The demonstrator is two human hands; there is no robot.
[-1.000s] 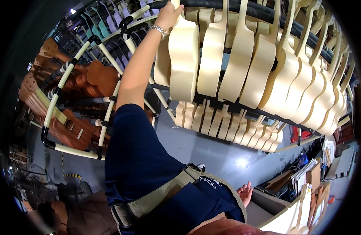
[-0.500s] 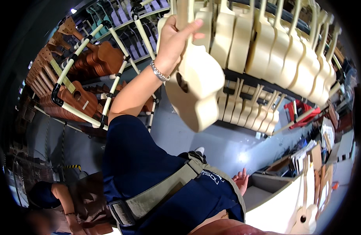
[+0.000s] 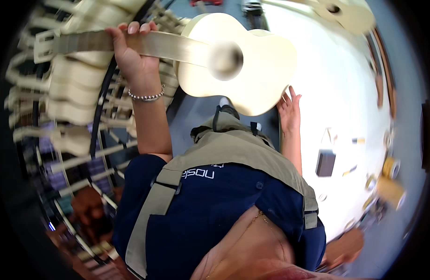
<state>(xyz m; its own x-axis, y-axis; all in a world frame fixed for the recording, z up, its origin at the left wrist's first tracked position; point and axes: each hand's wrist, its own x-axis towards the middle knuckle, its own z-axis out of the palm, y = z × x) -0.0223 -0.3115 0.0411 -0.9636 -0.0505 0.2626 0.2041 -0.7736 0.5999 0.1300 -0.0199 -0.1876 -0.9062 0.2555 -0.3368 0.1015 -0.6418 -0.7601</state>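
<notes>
A pale, unfinished guitar (image 3: 261, 60) lies across in front of me, its round sound hole facing up and its slotted headstock to the left. Around its neck, my left hand (image 3: 138, 58) is closed, with the thumb on one side and the fingers over the other. My right hand (image 3: 289, 112) is by the lower right edge of the guitar body, fingers stretched and apart; the fingertips are at or very near the rim, and I cannot tell whether they touch.
To my right stretches a white worktable (image 3: 317, 98) with another pale guitar (image 3: 355, 18) at its far end. A dark block (image 3: 325, 163) and rolls of tape (image 3: 391, 167) are on it. At left stands a rack of pale guitar bodies (image 3: 74, 86), with reddish-brown ones (image 3: 88, 205) nearer.
I have turned from the racks toward the white table. The guitar has swung from hanging upright to lying crosswise, still in my left hand. My right hand has come up beside its body.
</notes>
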